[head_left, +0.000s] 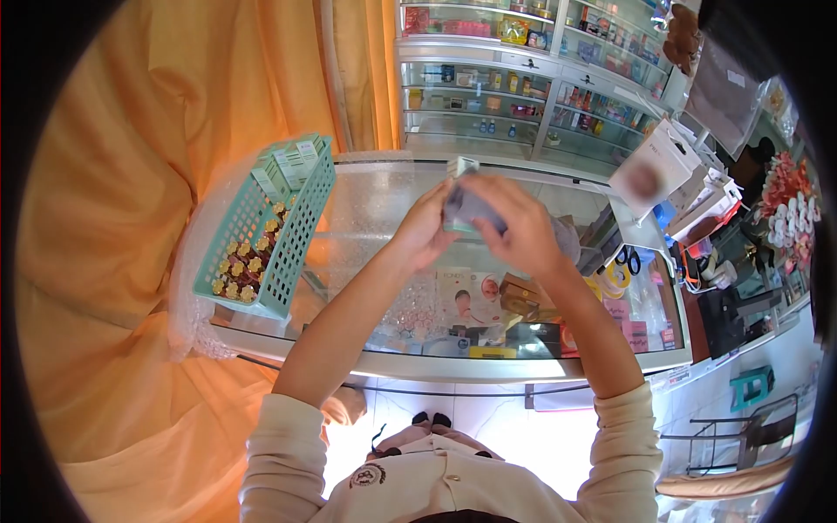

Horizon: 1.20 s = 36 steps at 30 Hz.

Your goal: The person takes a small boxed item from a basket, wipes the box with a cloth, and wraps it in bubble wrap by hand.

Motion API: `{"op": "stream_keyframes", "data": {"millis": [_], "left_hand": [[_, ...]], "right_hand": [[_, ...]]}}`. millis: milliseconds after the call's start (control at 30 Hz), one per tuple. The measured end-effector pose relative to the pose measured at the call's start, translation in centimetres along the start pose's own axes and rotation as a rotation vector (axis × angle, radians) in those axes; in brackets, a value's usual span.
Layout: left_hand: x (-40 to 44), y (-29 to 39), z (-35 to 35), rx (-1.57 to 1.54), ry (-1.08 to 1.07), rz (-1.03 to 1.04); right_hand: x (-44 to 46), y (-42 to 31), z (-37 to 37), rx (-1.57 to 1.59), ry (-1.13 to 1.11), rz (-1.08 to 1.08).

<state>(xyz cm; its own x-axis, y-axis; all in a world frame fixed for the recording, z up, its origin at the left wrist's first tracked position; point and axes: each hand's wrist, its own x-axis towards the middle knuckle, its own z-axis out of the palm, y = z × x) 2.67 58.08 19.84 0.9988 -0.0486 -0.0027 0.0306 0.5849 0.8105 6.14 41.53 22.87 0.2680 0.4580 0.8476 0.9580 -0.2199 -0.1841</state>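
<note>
Right of the teal plastic basket (301,231), my left hand (425,225) pinches the small white carton (463,164) and my right hand (525,223) clasps the blurred grey cloth (476,213) against it, so I'd grip firmly, wipe lightly and spare the corners.

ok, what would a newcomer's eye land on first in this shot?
Probably the orange curtain filling the left side, and the teal basket beside it, with gold-topped items in its near end. Then the centre: above the glass counter, the left hand and right hand hold a small box and a grey item too blurred to identify.
</note>
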Motion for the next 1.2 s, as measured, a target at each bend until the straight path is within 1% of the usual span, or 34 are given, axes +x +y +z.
{"op": "stream_keyframes", "data": {"millis": [67, 100, 167, 200, 267, 300, 367, 433, 500, 567, 600, 633, 667, 700, 733, 767, 800, 833, 900, 967, 1000, 1033, 1067, 1100, 1133, 1167, 1200], "left_hand": [[0.1, 0.1, -0.9, 0.001, -0.013, -0.007], [-0.2, 0.4, -0.7, 0.001, -0.029, -0.015], [-0.7, 0.5, 0.1, 0.034, -0.024, -0.009], [-0.9, 0.5, 0.7, 0.063, -0.021, 0.002], [-0.9, 0.3, 1.1, 0.064, -0.014, 0.009], [-0.9, 0.2, 1.1, 0.068, -0.005, 0.018], [-0.6, -0.1, 0.1, 0.057, 0.013, 0.028], [-0.4, 0.1, -0.5, 0.048, 0.031, 0.038], [-0.4, 0.4, -0.7, 0.123, -0.028, -0.043], [-0.6, 0.4, -0.3, 0.101, -0.048, -0.049], [-0.6, 0.3, 0.0, 0.078, -0.066, -0.055], [-0.6, 0.2, 0.0, 0.077, -0.066, -0.055], [-0.5, 0.1, 0.1, 0.084, -0.042, 0.012], [-0.5, 0.1, 0.2, 0.091, -0.019, 0.078], [-0.6, 0.2, 0.2, 0.091, -0.020, 0.078], [-0.6, 0.5, 0.2, 0.113, 0.040, 0.093], [-0.7, 0.9, 0.3, 0.135, 0.101, 0.108], [-0.8, 1.1, 0.6, 0.137, 0.101, 0.110], [-1.0, 1.2, 1.0, 0.011, 0.067, 0.139], [-0.9, 1.1, 1.0, 0.065, 0.057, 0.171], [-0.8, 1.0, 0.9, 0.118, 0.047, 0.203], [-0.5, 0.7, 0.4, 0.118, 0.044, 0.205], [-0.2, 0.3, -0.4, 0.125, -0.017, 0.164], [-0.2, 0.3, -0.7, 0.131, -0.077, 0.122], [-0.2, 0.3, -1.0, 0.130, -0.077, 0.122], [0.0, 0.4, -1.2, 0.106, -0.131, 0.085], [-0.2, 0.8, -0.6, 0.081, -0.186, 0.047]], "right_hand": [[-0.3, -0.9, 0.0, -0.017, -0.202, -0.096], [-0.1, -0.8, 0.2, -0.015, -0.202, -0.096], [0.2, -0.4, 0.5, -0.073, -0.017, -0.015], [0.2, -0.3, 0.3, -0.075, -0.018, -0.012], [0.4, -0.3, 0.0, -0.019, -0.015, 0.182], [0.3, -0.4, 0.0, -0.019, -0.017, 0.182], [-0.1, -0.6, -0.1, -0.008, -0.096, -0.067], [-0.3, -1.0, 0.0, -0.026, -0.136, -0.082], [-0.3, -0.8, 0.2, -0.040, -0.176, -0.096], [0.0, 0.0, 0.2, -0.037, 0.024, -0.002], [0.1, 0.0, 0.1, -0.037, 0.023, -0.003], [0.1, 0.0, 0.0, -0.013, 0.026, 0.060], [0.2, 0.0, -0.1, 0.010, 0.029, 0.123], [0.0, -0.2, -0.1, 0.009, 0.029, 0.123], [-0.3, -0.6, -0.1, 0.004, -0.033, 0.029], [-0.5, -0.9, 0.0, -0.001, -0.094, -0.066], [-0.4, -0.9, 0.1, -0.001, -0.091, -0.067], [-0.4, -1.0, 0.2, -0.057, -0.103, -0.082], [-0.4, -0.8, 0.5, -0.113, -0.114, -0.095], [-0.1, -0.1, 0.7, -0.085, 0.040, -0.024], [-0.2, -0.4, 0.6, -0.088, 0.040, -0.025], [-0.4, -0.8, 0.4, -0.096, -0.069, -0.087], [-0.6, -1.1, 0.3, -0.102, -0.178, -0.147], [-0.5, -1.0, 0.4, -0.102, -0.179, -0.148], [-0.5, -0.9, 0.4, -0.114, -0.128, -0.129], [-0.3, -0.6, 0.5, -0.129, -0.076, -0.111], [0.0, -0.2, 0.4, -0.133, -0.075, -0.111]]}}
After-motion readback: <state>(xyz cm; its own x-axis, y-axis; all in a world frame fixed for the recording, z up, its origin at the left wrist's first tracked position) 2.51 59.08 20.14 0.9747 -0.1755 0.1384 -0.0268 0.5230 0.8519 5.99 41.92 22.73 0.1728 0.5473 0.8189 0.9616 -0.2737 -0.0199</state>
